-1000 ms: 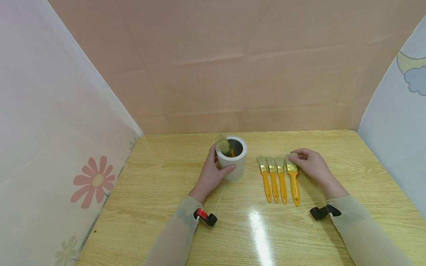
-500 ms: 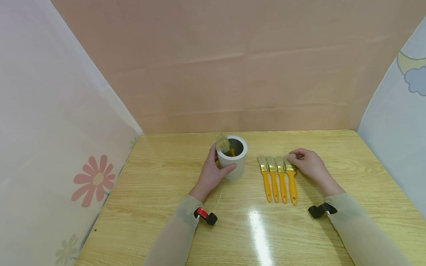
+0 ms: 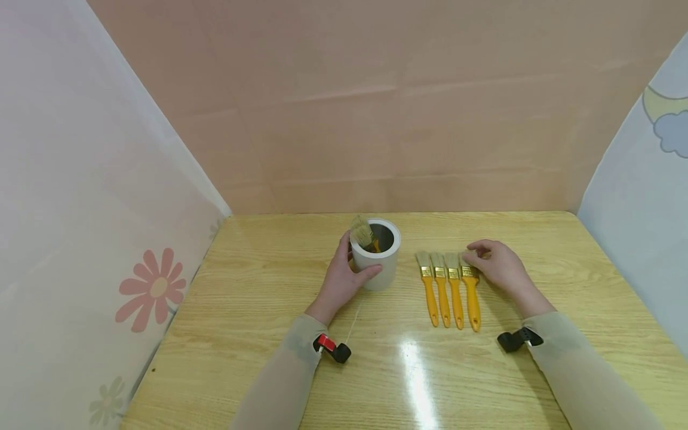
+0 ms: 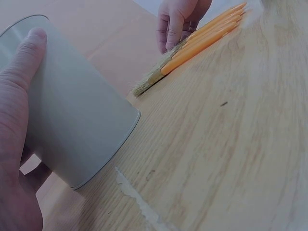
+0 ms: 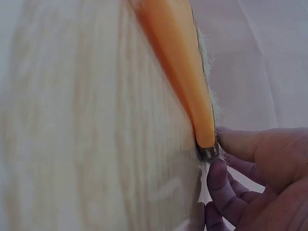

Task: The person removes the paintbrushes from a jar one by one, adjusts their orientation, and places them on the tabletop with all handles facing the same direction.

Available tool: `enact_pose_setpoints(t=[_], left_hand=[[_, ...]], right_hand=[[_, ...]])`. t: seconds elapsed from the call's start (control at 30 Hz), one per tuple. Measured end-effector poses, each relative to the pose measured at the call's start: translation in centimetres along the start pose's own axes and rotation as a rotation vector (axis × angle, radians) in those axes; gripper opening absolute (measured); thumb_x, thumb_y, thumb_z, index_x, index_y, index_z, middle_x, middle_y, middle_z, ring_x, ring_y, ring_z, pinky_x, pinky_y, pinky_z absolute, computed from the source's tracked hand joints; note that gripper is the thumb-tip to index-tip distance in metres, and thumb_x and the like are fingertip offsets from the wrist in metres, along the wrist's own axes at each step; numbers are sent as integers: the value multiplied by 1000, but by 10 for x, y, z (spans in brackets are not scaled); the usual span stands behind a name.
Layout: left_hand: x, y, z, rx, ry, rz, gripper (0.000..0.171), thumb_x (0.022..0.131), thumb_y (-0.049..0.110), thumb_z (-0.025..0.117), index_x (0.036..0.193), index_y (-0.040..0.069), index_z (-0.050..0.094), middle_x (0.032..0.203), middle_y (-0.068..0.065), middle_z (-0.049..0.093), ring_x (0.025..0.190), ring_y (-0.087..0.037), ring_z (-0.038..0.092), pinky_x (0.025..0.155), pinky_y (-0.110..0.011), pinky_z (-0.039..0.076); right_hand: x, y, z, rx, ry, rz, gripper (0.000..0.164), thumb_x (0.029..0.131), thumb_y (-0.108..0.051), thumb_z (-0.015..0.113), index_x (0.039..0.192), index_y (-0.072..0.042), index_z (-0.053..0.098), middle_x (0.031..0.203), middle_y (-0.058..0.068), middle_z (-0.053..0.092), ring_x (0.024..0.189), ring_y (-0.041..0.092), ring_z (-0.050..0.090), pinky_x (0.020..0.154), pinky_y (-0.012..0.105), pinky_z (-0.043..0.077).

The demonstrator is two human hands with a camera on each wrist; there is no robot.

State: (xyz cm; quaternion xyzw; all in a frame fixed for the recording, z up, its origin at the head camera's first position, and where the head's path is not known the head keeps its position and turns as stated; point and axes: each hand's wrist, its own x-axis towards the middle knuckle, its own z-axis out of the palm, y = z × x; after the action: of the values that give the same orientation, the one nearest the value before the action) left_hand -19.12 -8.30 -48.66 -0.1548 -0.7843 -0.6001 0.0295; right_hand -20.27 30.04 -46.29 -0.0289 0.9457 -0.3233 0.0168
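Note:
My left hand [image 3: 344, 276] grips a pale grey can [image 3: 381, 272] around its side, thumb across the front. Inside it stands a paintbrush, bristles [image 3: 361, 232] up and leaning on the left rim, with a bit of orange handle showing. Right of the can, several orange-handled paintbrushes [image 3: 442, 301] lie side by side, bristles toward the back wall. At the right end of this row, my right hand [image 3: 501, 266] pinches the widest paintbrush [image 3: 473, 301] by its bristle end. In the right wrist view, thumb and forefinger sit at either side of its metal band [image 5: 209, 153].
The wooden table [image 3: 258, 310] meets a brownish-pink back wall [image 3: 398, 131]. Patterned panels stand at the left [image 3: 97, 197] and right. A pale scuffed streak [image 4: 137, 197] marks the tabletop near the can's base.
My right hand has slid the widest paintbrush slightly left, closing up to the row, and it now stays still. The left hand and can have barely moved.

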Motion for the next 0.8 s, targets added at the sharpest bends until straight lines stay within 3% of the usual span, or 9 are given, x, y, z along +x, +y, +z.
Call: enact_pose_setpoints(t=[0.13,0.33,0.5,0.67,0.8], left_hand=[[0,-1,1,-3,-5,-5,102,94,39,92,173,27,29,161,2,52,149,-20,49,126,-50,38],[0,0,2,-6,-8,-4,101,95,40,92,173,27,29,161,1,51,151,-22,48,127,-51,38],[0,-2,3,-9,-7,-7,101,94,39,92,173,28,30,161,2,51,150,-22,49,126,-51,38],[0,-3,2,-10,-7,-3,100,94,40,92,172,29,30,161,2,52,150,-21,49,126,-51,39],[0,-2,2,-6,-6,0,100,94,40,92,172,28,31,161,2,52,149,-22,50,126,-52,39]], right_hand=[[-3,-1,-2,9,4,8,51,112,-35,69,143,4,66,133,29,62,119,48,61,98,66,50],[-6,-12,-5,29,42,-12,52,112,-36,67,148,2,63,137,27,61,118,45,61,92,61,52],[-8,-32,-9,14,94,-85,50,112,-33,70,148,2,64,137,27,63,123,47,58,99,68,49],[-13,-56,-13,67,102,-127,53,111,-33,70,151,1,61,146,27,62,132,47,56,110,72,43],[-16,-76,-15,111,108,-153,54,110,-33,73,153,-2,61,149,23,62,133,45,59,110,71,44]])
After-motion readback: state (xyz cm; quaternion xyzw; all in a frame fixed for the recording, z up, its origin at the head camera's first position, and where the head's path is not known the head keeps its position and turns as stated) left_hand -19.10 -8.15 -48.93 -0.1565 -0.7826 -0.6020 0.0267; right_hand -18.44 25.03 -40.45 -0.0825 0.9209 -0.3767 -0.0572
